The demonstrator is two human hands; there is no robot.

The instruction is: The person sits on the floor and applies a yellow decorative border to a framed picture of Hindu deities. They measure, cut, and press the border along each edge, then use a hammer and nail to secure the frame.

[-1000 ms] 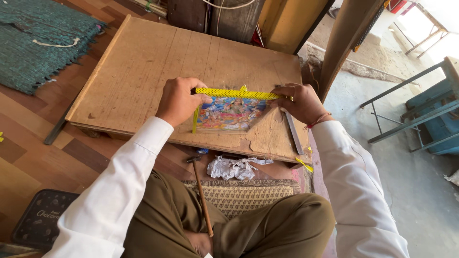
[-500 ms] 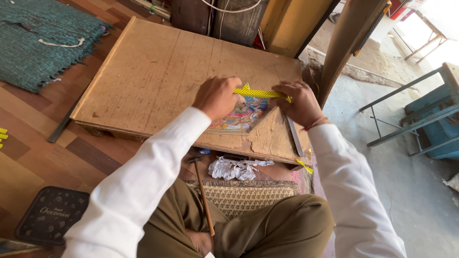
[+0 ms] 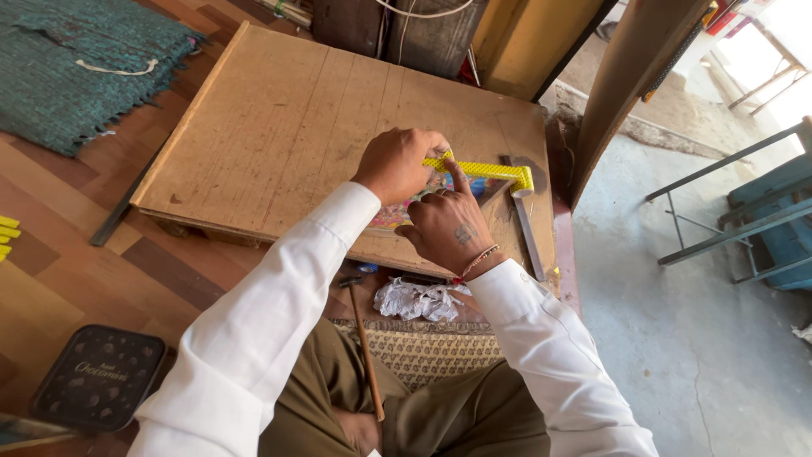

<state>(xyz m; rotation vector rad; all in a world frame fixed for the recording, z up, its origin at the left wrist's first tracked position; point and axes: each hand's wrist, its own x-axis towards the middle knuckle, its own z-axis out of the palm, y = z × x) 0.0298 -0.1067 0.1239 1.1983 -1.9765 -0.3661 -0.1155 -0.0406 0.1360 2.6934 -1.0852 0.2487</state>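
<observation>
My left hand (image 3: pixel 397 163) is closed on the left end of a yellow patterned frame strip (image 3: pixel 495 171), which lies along the top edge of a colourful picture (image 3: pixel 397 213) on a wooden board (image 3: pixel 279 127). My right hand (image 3: pixel 444 224) rests on the picture just below the strip, its index finger pressing up against the strip. Most of the picture is hidden under both hands.
A metal ruler (image 3: pixel 529 228) lies on the board's right side. A hammer (image 3: pixel 365 338) and crumpled foil (image 3: pixel 419 298) rest near my lap. A green mat (image 3: pixel 76 68) is at far left, a dark tin (image 3: pixel 101 377) at bottom left, blue metal furniture (image 3: pixel 761 211) to the right.
Both hands have drawn together over the picture. The left hand moved right along the strip, and the right hand shifted left from the strip's right end onto the picture.
</observation>
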